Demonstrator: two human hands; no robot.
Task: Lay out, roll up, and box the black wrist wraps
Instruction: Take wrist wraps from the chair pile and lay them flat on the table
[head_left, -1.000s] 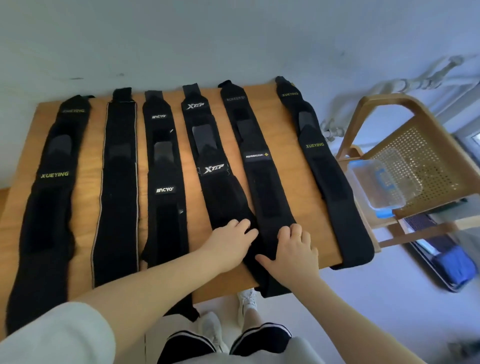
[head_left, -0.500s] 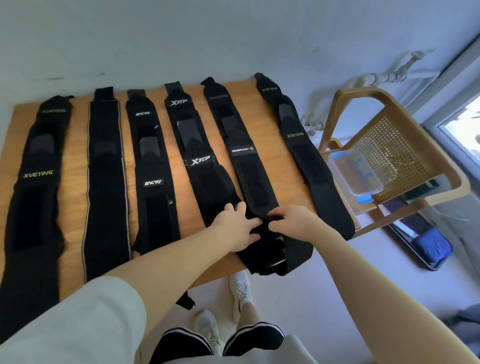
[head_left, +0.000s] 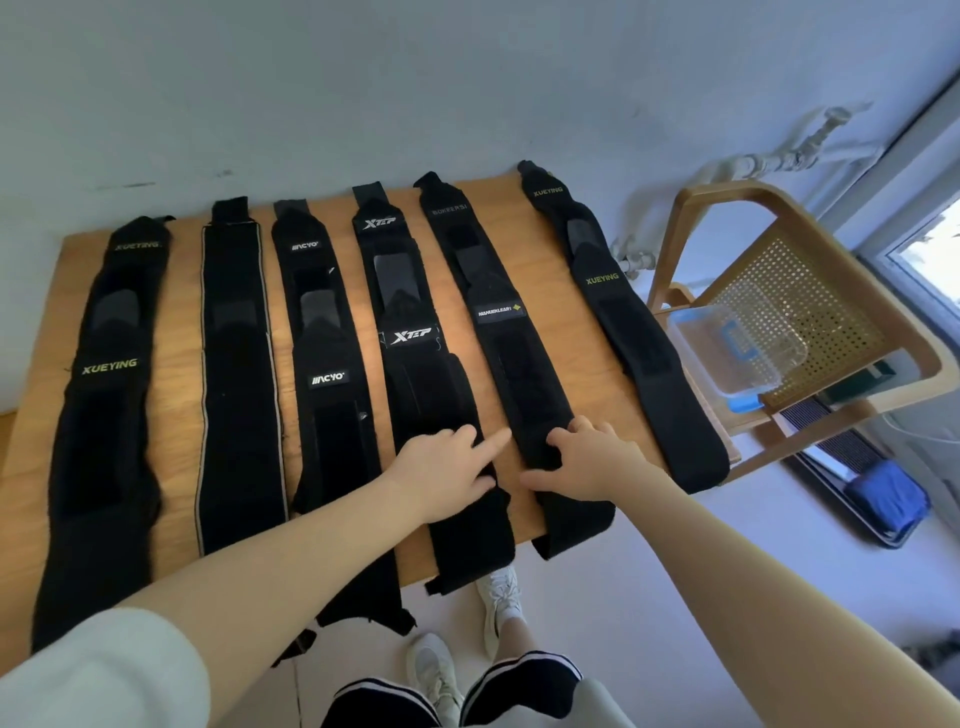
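We see six black wraps laid lengthwise side by side on the wooden worktop (head_left: 571, 244), their near ends hanging over its front edge. From the left: a XUEYING wrap (head_left: 106, 395), a plain wrap (head_left: 236, 374) with pale edging, an IINCYO wrap (head_left: 327, 374), an XTEP wrap (head_left: 421, 364), a MANUEKLEARI wrap (head_left: 511, 353) and a second XUEYING wrap (head_left: 631, 332) at the right edge.

Our left hand (head_left: 441, 467) lies on the XTEP wrap near the front edge, fingers loosely spread, the forefinger pointing right across the bare gap; it grips nothing. Our right hand (head_left: 584, 460) rests on the MANUEKLEARI wrap, fingers curled onto the fabric and thumb stretched left; whether it pinches the cloth we cannot tell.

Just right of the worktop stands a wooden chair (head_left: 810, 244) with a cane back, and a clear box (head_left: 727, 353) with blue clips lies on its seat.
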